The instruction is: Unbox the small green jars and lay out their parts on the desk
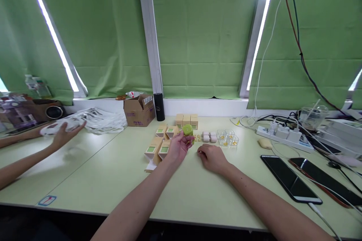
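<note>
My left hand (178, 147) is closed round a small, round, glossy green object (187, 130), held above the table; its exact kind is unclear. My right hand (212, 157) rests on the tabletop with its fingers curled in, and whatever they may hold is hidden. Beside my left hand stand several kraft boxes (154, 148) with green labels. Behind it are three more small kraft boxes (186, 121) in a row. Tiny gold pieces (198, 138), several pale pink cylinders (209, 137) and clear cups (227, 138) with gold bits inside lie beyond my right hand.
Another person's hands (63, 135) handle white strips (98, 120) at the left. A cardboard box (139, 111) and a black cylinder (159, 107) stand at the back. On the right lie phones (291, 178), a power strip (284, 138), cables and a beige object (265, 143).
</note>
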